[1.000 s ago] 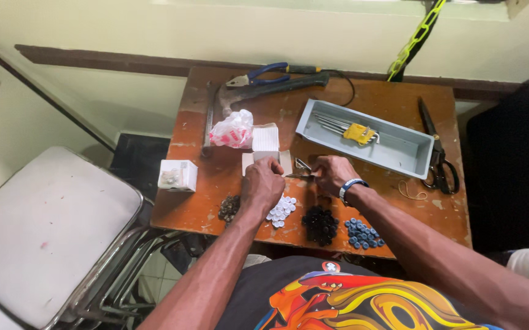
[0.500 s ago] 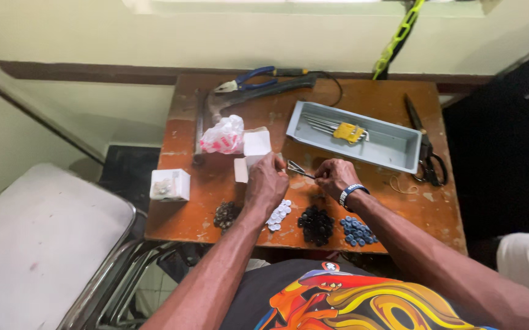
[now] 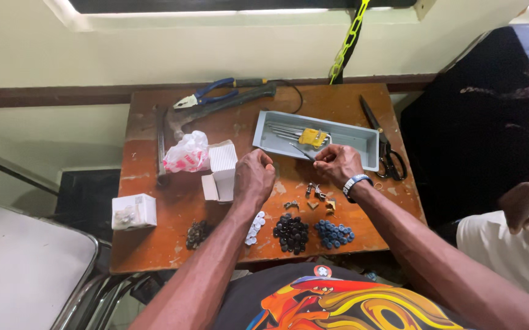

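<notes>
Holding steady: your left hand (image 3: 253, 177) stays curled shut, contents hidden | right hand (image 3: 336, 164) still pinches a thin metal tool (image 3: 301, 151) at the tray's (image 3: 368, 142) 6 o'clock edge | small metal parts (image 3: 316, 198) remain below, unmoved since the last look.

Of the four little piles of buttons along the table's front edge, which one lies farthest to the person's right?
The blue pile, right of the black pile; the white pile and the dark brownish pile lie farther left.
</notes>
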